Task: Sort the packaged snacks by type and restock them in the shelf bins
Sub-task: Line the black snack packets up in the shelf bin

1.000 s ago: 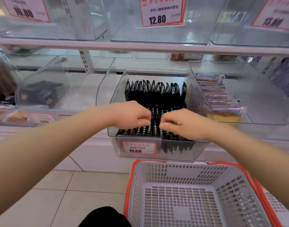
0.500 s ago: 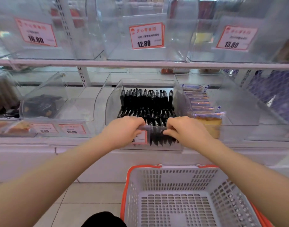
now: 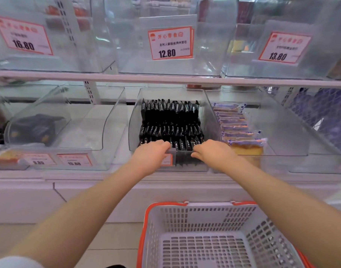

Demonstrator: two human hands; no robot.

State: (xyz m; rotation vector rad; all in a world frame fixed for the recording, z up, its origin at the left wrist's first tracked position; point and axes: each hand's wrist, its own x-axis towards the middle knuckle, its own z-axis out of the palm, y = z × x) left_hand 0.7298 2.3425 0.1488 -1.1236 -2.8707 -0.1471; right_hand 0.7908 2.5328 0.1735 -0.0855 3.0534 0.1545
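Note:
A clear plastic bin (image 3: 134, 122) on the lower shelf holds several black snack packets (image 3: 169, 120) standing in tight rows. My left hand (image 3: 151, 154) grips the bin's front rim on the left, its fingers curled over the edge beside the price label. On the right of that rim my right hand (image 3: 213, 153) grips the same way. Both hands are level, with a short gap of rim between them. Below my arms stands a grey basket with an orange rim (image 3: 204, 205), and nothing shows inside it.
To the right, a clear bin holds blue-wrapped cake slices (image 3: 235, 124). A bin on the left holds a few dark packets (image 3: 36, 128). The upper shelf (image 3: 165, 78) carries clear bins with price tags 16.80, 12.80 and 13.80. White tiled floor lies below.
My hands moved from the front packets to the bin's front rim. The bin now sits farther from me, back on the shelf, and my view has pulled back.

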